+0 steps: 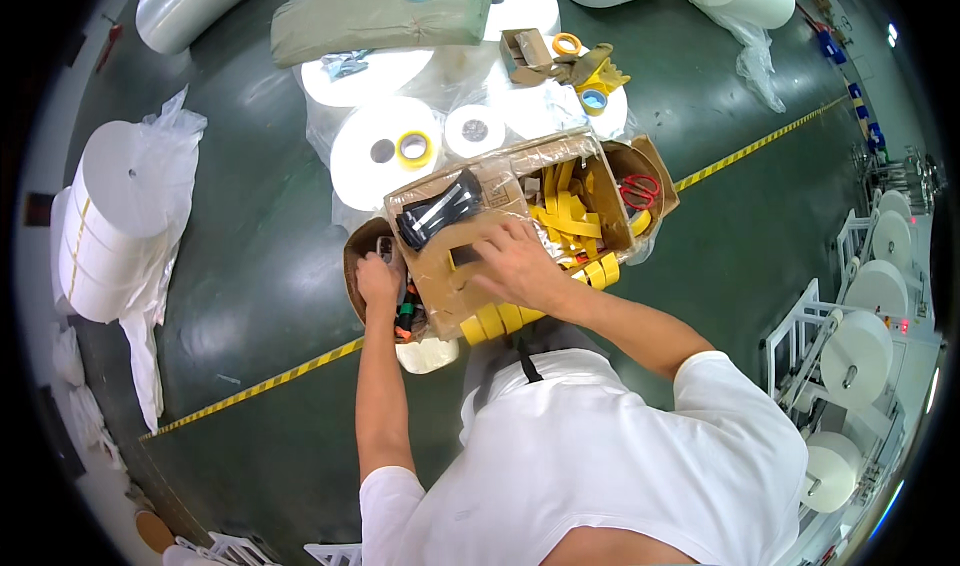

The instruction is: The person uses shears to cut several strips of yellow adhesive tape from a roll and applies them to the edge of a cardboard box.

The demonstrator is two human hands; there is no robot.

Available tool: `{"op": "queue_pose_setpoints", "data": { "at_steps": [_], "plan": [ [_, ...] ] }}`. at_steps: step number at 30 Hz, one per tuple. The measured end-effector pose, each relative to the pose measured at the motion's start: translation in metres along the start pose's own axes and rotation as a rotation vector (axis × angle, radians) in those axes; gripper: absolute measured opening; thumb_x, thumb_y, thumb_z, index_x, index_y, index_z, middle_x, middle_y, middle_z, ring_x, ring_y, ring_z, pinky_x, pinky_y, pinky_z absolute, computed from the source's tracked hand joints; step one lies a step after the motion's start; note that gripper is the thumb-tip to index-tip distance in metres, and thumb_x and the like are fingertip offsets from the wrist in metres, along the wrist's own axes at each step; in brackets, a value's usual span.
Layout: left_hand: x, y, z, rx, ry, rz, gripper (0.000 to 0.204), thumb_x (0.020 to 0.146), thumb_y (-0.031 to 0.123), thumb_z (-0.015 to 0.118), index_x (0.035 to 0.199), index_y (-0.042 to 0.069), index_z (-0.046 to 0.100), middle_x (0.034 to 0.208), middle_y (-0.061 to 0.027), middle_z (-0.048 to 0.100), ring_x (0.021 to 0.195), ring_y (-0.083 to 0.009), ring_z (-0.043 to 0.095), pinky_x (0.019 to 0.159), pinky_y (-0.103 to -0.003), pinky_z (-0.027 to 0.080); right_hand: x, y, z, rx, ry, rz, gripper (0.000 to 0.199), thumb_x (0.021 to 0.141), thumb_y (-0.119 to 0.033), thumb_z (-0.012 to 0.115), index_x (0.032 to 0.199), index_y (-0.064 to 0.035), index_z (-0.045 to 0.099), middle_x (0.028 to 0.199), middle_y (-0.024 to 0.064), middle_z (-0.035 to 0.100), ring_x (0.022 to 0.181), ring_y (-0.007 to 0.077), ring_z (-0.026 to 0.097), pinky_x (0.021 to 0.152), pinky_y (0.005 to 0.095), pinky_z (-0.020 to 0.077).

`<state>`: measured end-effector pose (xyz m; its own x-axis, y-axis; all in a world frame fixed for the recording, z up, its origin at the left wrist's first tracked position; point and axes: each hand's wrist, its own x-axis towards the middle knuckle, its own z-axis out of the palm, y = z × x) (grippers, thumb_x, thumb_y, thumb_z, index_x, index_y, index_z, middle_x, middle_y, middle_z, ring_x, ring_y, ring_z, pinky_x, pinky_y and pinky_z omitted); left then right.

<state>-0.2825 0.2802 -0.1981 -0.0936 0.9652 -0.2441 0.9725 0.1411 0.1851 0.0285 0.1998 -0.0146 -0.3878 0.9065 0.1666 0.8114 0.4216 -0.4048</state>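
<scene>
My left hand (377, 280) reaches into a small cardboard side box (357, 284), its fingers curled beside a small grey-and-black object (385, 250). Whether they hold it is hidden. Below that hand, black, green and orange tool handles (405, 311) stick up. Spread over the brown cardboard flap (435, 281) of a larger carton is my right hand (520, 266), fingers apart, next to a dark rectangular opening (465, 255). A black tape dispenser-like object (440, 209) lies on the flap. Yellow strips (567, 216) fill the carton's right part.
Red scissors (639, 192) sit in a right-hand side box. Yellow tape rolls (505, 321) line the near edge. Beyond stand white rolls (385, 171) bearing another tape roll (414, 149), gloves (600, 69) and a wrapped bundle (385, 16). Large white rolls (125, 191) stand left; machines (855, 356) right.
</scene>
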Motion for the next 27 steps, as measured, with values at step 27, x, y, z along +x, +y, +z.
{"op": "queue_pose_setpoints", "data": {
  "at_steps": [27],
  "plan": [
    [-0.091, 0.09, -0.185, -1.468, -0.175, -0.101, 0.048, 0.106, 0.022, 0.077, 0.143, -0.001, 0.057, 0.115, -0.0088, 0.072, 0.105, -0.0171, 0.069, 0.091, -0.037, 0.059, 0.032, -0.009, -0.034, 1.018, -0.282, 0.157, 0.089, 0.097, -0.042, 0.087, 0.161, 0.0011, 0.043, 0.144, 0.0265, 0.065, 0.128, 0.0385, 0.067, 0.109, 0.0461, 0.0553]
  ]
}}
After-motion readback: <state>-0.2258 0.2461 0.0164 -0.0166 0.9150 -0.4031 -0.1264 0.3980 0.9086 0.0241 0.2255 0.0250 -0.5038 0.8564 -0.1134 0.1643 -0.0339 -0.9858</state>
